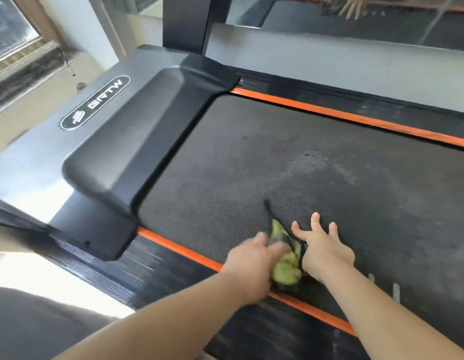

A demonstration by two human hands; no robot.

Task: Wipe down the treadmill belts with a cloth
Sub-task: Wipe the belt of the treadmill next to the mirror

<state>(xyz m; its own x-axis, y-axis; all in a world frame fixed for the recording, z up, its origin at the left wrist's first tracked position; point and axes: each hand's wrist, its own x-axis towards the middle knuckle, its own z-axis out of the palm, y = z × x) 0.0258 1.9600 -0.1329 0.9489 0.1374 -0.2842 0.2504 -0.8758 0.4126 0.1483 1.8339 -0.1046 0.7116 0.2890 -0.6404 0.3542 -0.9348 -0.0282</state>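
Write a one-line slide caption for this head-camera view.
Wiping the treadmill belt: the left hand holds a green cloth by the orange stripe, the right hand rests flat beside it.

matt textured belt [264, 157], soft green cloth [285, 268].

The black, textured belt [251, 157] lies flat, with pale dusty smears toward 3 o'clock. A crumpled yellow-green cloth [285, 268] with dark patches rests on it at 6 o'clock.

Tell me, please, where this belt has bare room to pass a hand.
The belt is bare from the motor cover to the far orange stripe. Crowded only by the near orange stripe, where left hand, green cloth and right hand meet.
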